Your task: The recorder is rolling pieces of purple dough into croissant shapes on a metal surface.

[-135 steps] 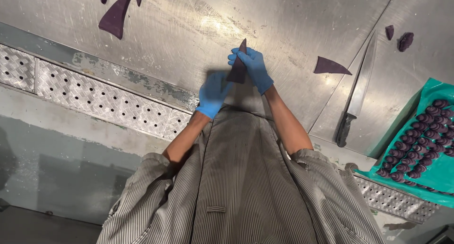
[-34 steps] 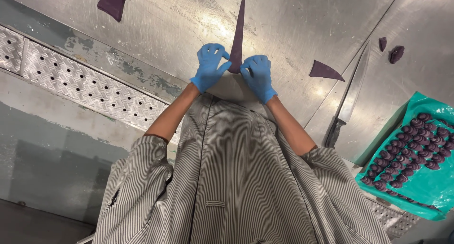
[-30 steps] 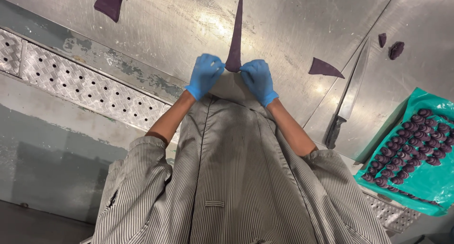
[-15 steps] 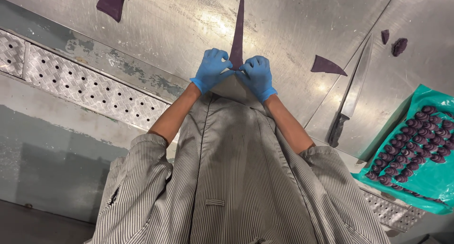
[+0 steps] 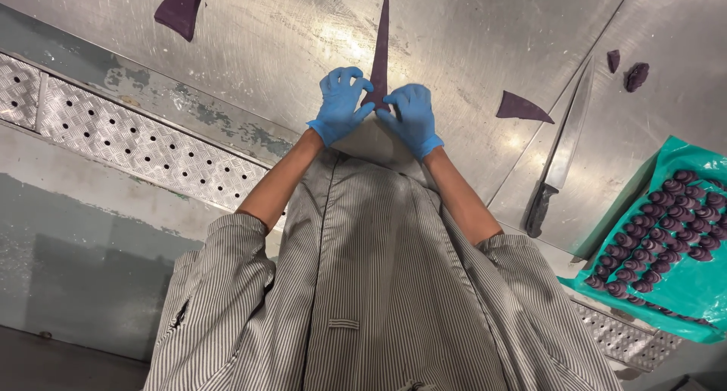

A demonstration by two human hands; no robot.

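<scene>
Fingers (image 5: 356, 84) of both gloved hands pinch the wide near end of a long purple dough triangle (image 5: 381, 46) lying flat on the steel surface (image 5: 265, 50), its tip pointing away.

A long steel knife with a black handle (image 5: 559, 161) lay on the brushed steel worktable (image 5: 265, 50). Beside its blade sat a small purple dough triangle (image 5: 521, 107), with two purple dough scraps (image 5: 627, 69) beyond. A teal-lined tray (image 5: 681, 285) held rows of rolled purple pastries (image 5: 666, 228). A larger purple dough wedge (image 5: 180, 7) lay far off.
</scene>
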